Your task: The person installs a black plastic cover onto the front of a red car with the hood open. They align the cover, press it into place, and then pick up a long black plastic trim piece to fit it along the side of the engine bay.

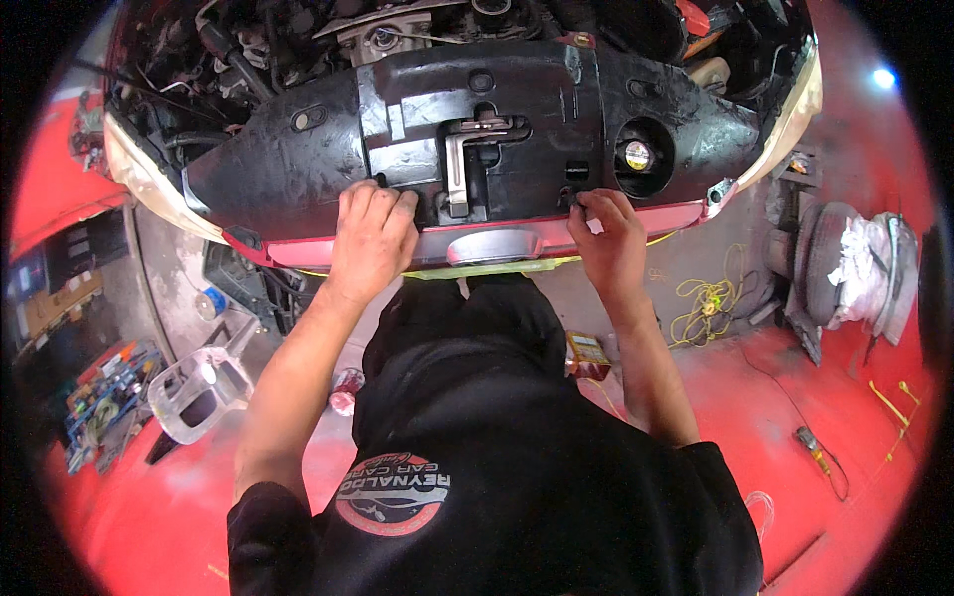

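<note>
A black plastic radiator cover [268,164] spans the front of an open engine bay, above a red bumper [397,246] with a silver emblem piece [494,245] at its middle. My left hand [376,233] is closed, its bent fingertips on the cover's front edge beside a small hole; whatever is under them is hidden. At the same edge, right of the latch opening, my right hand [610,238] has thumb and fingers drawn together at a small dark spot, too small to make out. Between the hands stands a metal hood latch lever [457,174].
A round cap [637,155] sits in an opening at the cover's right. Pale masking covers the fender edges. On the floor lie a coiled yellow cord [708,303], a headlight housing [199,397], scattered tools [104,407] and a small box [588,356]. Wheels [830,258] stand at right.
</note>
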{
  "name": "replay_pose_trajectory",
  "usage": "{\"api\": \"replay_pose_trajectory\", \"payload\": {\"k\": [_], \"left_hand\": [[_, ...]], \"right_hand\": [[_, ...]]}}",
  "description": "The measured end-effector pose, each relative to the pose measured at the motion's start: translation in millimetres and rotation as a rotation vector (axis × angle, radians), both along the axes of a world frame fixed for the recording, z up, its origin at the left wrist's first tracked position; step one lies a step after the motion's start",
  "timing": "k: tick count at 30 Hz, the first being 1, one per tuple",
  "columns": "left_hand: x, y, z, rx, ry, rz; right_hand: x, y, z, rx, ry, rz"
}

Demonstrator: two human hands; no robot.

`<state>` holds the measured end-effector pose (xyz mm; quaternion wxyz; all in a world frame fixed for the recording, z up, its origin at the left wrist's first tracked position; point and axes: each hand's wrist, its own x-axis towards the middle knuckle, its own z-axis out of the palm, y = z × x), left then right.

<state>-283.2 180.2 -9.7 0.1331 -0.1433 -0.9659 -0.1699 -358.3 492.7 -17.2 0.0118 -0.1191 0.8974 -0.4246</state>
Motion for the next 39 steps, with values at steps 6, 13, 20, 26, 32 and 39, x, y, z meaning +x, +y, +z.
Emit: {"api": "replay_pose_trajectory", "payload": {"k": [6, 13, 20, 26, 32, 39], "left_hand": [[-0.3, -10.9, -20.7, 0.086, 0.116, -0.022], [4.4, -18.1, -34.0, 0.223, 0.171, -0.049], [4.9, -21.9, -40.7, 0.253, 0.234, -0.070], [4.4, -23.8, -41.6, 0.244, 0.240, -0.082], [3.0, -23.7, -40.6, 0.261, 0.248, -0.087], [4.0, -23.8, -41.6, 0.269, 0.231, -0.097]], "right_hand": [[-10.7, -3.3, 9.0, 0.337, 0.186, 0.224], [-22.2, -10.6, 29.7, 0.603, 0.297, 0.521], [-11.0, -29.4, 25.9, 0.533, 0.119, 0.189], [-11.5, -44.9, 25.4, 0.611, 0.000, -0.038], [-13.3, -51.1, 16.0, 0.757, -0.020, -0.131], [-7.3, -24.7, 10.7, 0.595, 0.023, 0.000]]}}
